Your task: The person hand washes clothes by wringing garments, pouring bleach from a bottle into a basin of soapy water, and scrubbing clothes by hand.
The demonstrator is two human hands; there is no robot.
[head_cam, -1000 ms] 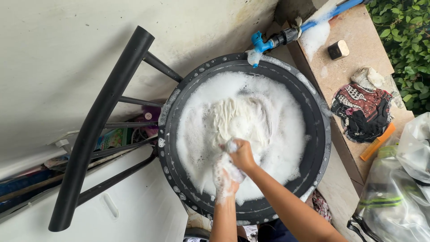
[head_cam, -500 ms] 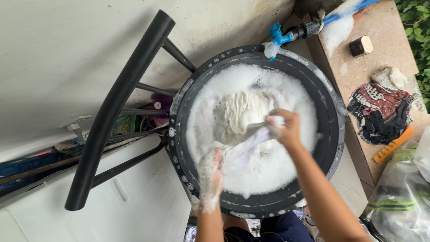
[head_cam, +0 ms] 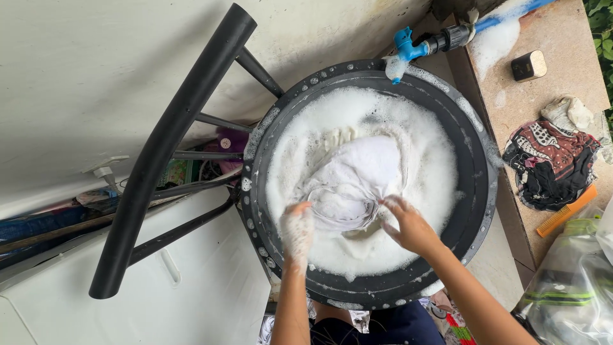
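Left hand (head_cam: 297, 229), coated in foam, fingers curled onto the near-left edge of the white cloth (head_cam: 355, 182); whether it actually pinches the fabric can't be told under the suds. Right hand (head_cam: 408, 225) fingers spread, fingertips touching the cloth's near-right edge, not closed around it. Cloth lies bunched in the middle of the black basin (head_cam: 471, 166), half sunk in thick suds (head_cam: 424, 156). Blue tap (head_cam: 406, 46) hangs over the basin's far rim, foam on its spout. Black metal frame (head_cam: 167, 148) leans against the wall left of the basin. Right, on the ledge (head_cam: 562, 38): patterned rag (head_cam: 548, 161), orange comb (head_cam: 566, 210), small dark box (head_cam: 529, 65). Plastic bag (head_cam: 575, 281) at lower right.
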